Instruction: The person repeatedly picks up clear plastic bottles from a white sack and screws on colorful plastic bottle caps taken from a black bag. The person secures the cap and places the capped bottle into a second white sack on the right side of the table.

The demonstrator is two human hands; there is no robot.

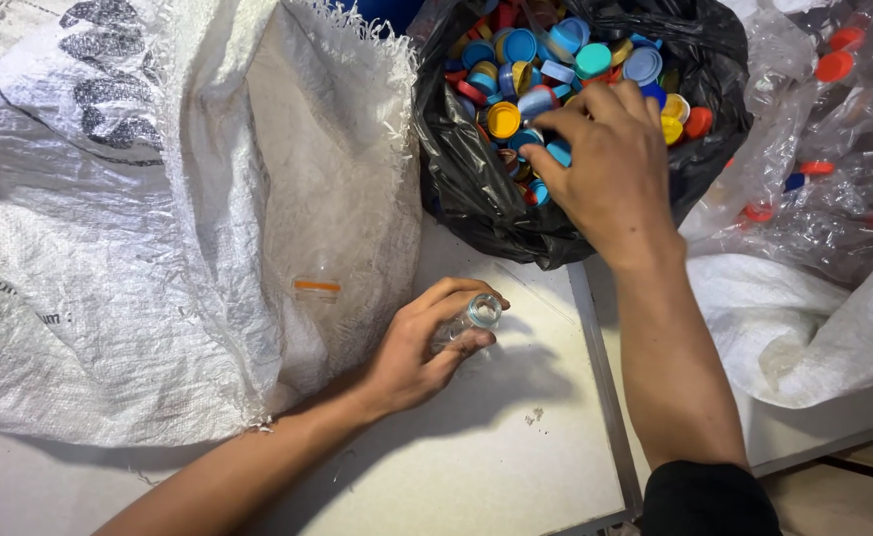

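Clear plastic first: the left hand (419, 349), low in the middle of the frame, has its grip wrapped around a small uncapped bottle (468, 323), mouth up, just over the white bench (516, 447). Further up, the right hand (605, 164) is down in the black bag (476, 194) of coloured caps (516, 79); fingers curled, maybe pinching one, can't really tell. Looks like the cap-picking step, so next calls for a cap that fits that mouth.

place: recycling sorting spot | signs: black bag of loose bottle caps (516, 69); woven sack (159, 199); heaped empty plastic bottles (823, 189)
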